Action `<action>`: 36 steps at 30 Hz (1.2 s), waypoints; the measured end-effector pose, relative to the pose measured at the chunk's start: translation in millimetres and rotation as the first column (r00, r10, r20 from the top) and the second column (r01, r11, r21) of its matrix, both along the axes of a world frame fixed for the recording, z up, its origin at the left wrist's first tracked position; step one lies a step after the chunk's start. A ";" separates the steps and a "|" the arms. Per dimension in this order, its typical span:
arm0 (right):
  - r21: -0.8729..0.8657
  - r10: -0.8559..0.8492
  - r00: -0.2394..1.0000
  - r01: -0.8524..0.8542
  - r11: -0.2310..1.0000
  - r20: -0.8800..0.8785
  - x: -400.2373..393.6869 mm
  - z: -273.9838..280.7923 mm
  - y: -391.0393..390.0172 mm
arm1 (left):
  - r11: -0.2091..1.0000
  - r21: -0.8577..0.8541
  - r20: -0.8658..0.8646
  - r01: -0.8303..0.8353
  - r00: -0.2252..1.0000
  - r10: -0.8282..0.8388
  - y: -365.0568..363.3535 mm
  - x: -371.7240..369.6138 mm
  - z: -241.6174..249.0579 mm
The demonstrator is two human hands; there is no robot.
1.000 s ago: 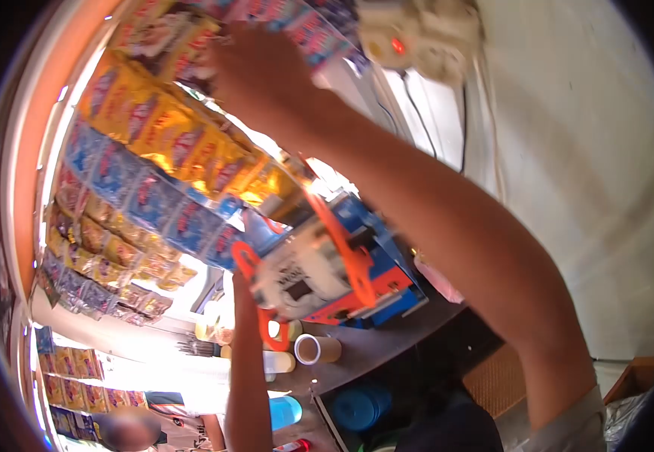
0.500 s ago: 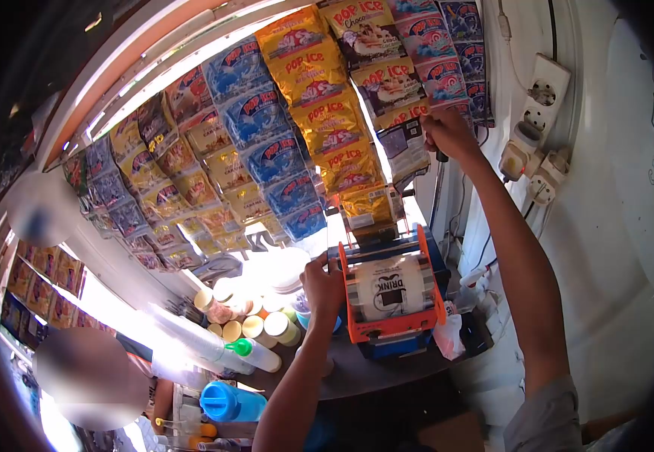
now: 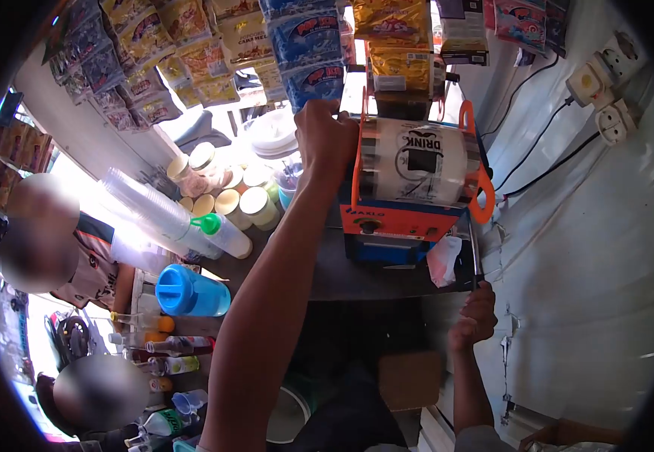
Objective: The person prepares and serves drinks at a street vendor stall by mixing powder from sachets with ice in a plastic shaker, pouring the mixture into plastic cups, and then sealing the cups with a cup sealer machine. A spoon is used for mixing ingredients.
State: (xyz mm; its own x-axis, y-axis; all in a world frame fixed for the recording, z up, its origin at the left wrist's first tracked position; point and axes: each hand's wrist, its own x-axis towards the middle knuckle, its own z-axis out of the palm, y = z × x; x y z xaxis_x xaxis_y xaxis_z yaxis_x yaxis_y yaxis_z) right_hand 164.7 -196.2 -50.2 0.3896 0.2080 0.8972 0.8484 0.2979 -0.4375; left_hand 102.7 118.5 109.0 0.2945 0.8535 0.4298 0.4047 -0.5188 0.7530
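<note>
An orange and blue cup sealing machine (image 3: 394,220) stands on the dark counter, with a roll of printed film (image 3: 417,160) marked DRINK across its top. My left hand (image 3: 325,137) is closed at the machine's upper left side; its fingertips are partly hidden. Low on the right, my right hand (image 3: 476,315) is wrapped round the grip of the machine's metal lever (image 3: 474,245), which points down past the counter's front edge. Below the machine's front panel, the cup area is in shadow.
Sachet strips (image 3: 312,45) hang above. Lidded jars (image 3: 257,205), a green-capped bottle (image 3: 223,232), stacked plastic cups (image 3: 146,203) and a blue jug (image 3: 190,291) stand left. A crumpled plastic bag (image 3: 444,260) lies beside the machine. Power sockets (image 3: 605,90) are on the right wall. Two people are at left.
My right hand has swung the lever from high by the sachets down to below the counter edge. My left hand stays at the machine's side. The view has tilted downward.
</note>
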 end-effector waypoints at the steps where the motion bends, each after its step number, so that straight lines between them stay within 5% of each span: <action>1: -0.007 -0.023 1.000 0.023 1.000 0.005 -1.3 -1.2 -2.0 | 1.000 0.022 0.028 -0.009 1.000 0.009 -3.2 -0.3 0.4; 8: -0.070 -0.018 1.000 0.019 0.997 0.024 3.8 22.2 0.1 | 0.996 -0.085 0.092 -0.021 0.995 0.029 -14.5 1.6 7.1; 10: 0.073 0.012 1.000 -0.014 0.997 0.022 9.0 40.6 8.1 | 0.977 -0.214 0.042 0.012 0.999 -0.003 -19.7 -4.5 19.8; 16: 0.245 0.068 0.981 -0.112 0.963 0.180 89.3 192.1 83.7 | 0.986 -0.165 0.150 0.006 0.989 0.020 -19.9 -1.9 12.9; 18: 0.213 0.003 0.974 -0.052 0.976 0.227 122.5 218.2 114.9 | 0.981 -0.191 0.059 0.034 0.998 -0.023 -20.4 -6.4 19.0; 22: 0.237 0.022 0.990 -0.054 0.970 0.136 145.4 233.5 168.6 | 0.997 -0.056 0.085 0.058 0.995 -0.053 -21.2 -6.7 24.3; 26: 0.194 0.271 0.963 -0.266 0.944 0.000 159.2 214.8 184.8 | 0.990 -0.035 0.159 0.134 0.979 -0.127 -16.9 -3.9 25.8; 28: 0.162 0.392 0.920 -0.387 0.908 -0.001 163.7 191.7 170.0 | 0.865 -0.405 0.063 0.295 0.953 -0.296 -30.1 -14.2 60.2; 30: -0.021 0.005 0.996 -0.006 1.000 -0.090 154.5 146.0 141.8 | 0.850 -0.399 -0.038 0.344 0.920 -0.390 -42.2 -4.4 57.8; 31: -0.041 -0.218 0.957 0.214 0.976 -0.194 122.2 119.5 129.1 | 0.912 -0.287 -0.024 0.294 0.949 -0.314 -54.3 -1.3 54.2; 32: -0.227 -0.593 0.803 0.589 0.776 0.060 100.2 76.3 103.1 | 0.956 -0.173 -0.005 0.236 0.971 -0.240 -63.3 0.8 49.5; 33: -0.102 -0.439 0.812 0.435 0.894 -0.386 61.2 43.9 107.2 | 0.953 -0.183 -0.019 0.243 0.968 -0.251 -68.0 0.4 43.8; 34: -0.277 -0.418 0.539 0.325 0.904 -0.732 36.2 7.1 92.2 | 0.974 -0.055 -0.063 0.220 0.973 -0.223 -70.6 -3.6 38.1; 35: -0.260 -0.311 0.450 0.174 0.950 -0.837 3.1 -27.5 90.5 | 0.976 0.078 -0.103 0.201 0.976 -0.192 -70.8 -7.7 34.7; 36: -0.226 -0.220 0.068 -0.107 0.968 -0.973 -14.4 -50.9 89.1 | 0.973 0.075 -0.123 0.220 0.970 -0.210 -69.6 -10.9 33.0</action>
